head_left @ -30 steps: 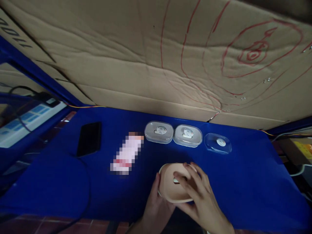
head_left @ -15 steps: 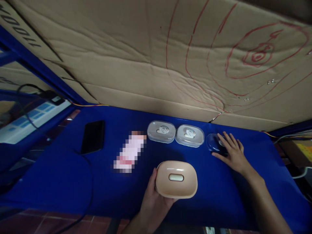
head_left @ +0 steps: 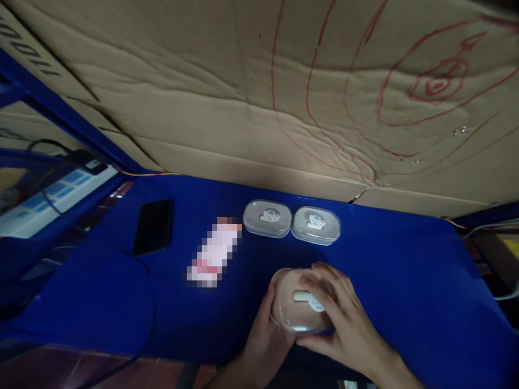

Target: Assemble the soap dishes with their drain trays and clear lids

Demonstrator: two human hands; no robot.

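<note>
My left hand (head_left: pixel 265 332) is closed around the left side and underside of a peach, rounded-oval box (head_left: pixel 275 302) that looks like a soap dish. Over its top lies a clear lid (head_left: pixel 300 320) with a round white label. My right hand (head_left: pixel 346 319) grips this lid from the right, fingers over the top and thumb along the near edge. A pale slot-shaped piece shows through the lid. Whether the lid is fully seated cannot be made out. Beyond my hands, two similar lidded boxes, a left one (head_left: pixel 266 220) and a right one (head_left: pixel 318 227), stand side by side.
A blue cloth (head_left: pixel 203 324) covers the table. On its left lie a black flat object (head_left: pixel 153 227), a pixelated phone-shaped object (head_left: pixel 214 251) and a dark cable (head_left: pixel 152 302). A cardboard wall (head_left: pixel 203 97) with red drawn lines rises behind; a power strip (head_left: pixel 60 200) sits far left.
My right hand has picked up the clear lid from the table's right side and brought it left and nearer, onto the peach box. My left hand has shifted slightly right with the box.
</note>
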